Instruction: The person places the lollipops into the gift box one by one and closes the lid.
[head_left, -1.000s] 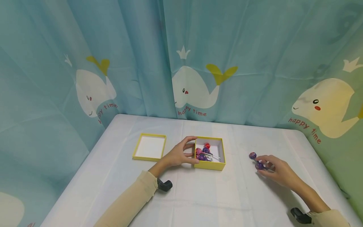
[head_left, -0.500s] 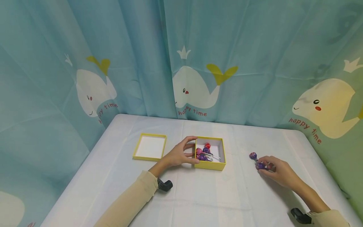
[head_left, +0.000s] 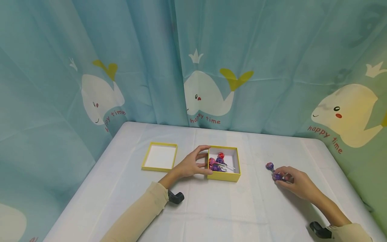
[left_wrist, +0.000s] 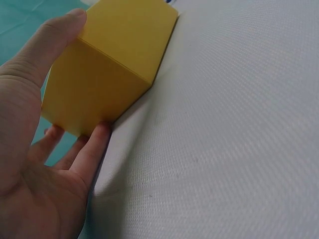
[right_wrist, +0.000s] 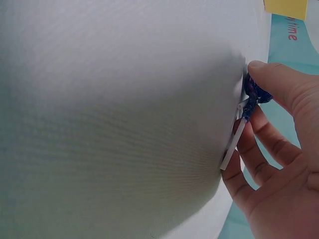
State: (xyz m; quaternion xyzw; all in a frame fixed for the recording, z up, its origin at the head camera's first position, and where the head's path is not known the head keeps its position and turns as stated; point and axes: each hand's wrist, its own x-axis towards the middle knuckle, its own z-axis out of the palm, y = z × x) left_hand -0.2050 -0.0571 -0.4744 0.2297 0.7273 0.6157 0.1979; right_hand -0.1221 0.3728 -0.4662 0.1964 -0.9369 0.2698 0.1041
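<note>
An open yellow box (head_left: 223, 176) with a white inside sits mid-table. Several wrapped lollipops (head_left: 220, 160), red, pink and purple, lie in it with their white sticks pointing right. My left hand (head_left: 189, 164) grips the box's left end, thumb at the near side and fingers spread along the far side; in the left wrist view its thumb lies on the yellow wall (left_wrist: 89, 84). On the right, my right hand (head_left: 297, 183) pinches a purple-wrapped lollipop (right_wrist: 255, 92) between thumb and fingers, low over the cloth. Another lollipop (head_left: 269, 166) lies just beyond the fingertips.
A shallow yellow-edged box lid (head_left: 159, 157) lies inside-up left of the box. White cloth (head_left: 226, 208) covers the table. A blue curtain (head_left: 145, 67) with whale prints hangs behind it and along the sides.
My right fingers have drawn slightly closer around the purple lollipop. The left hand, box and lid stay where they were.
</note>
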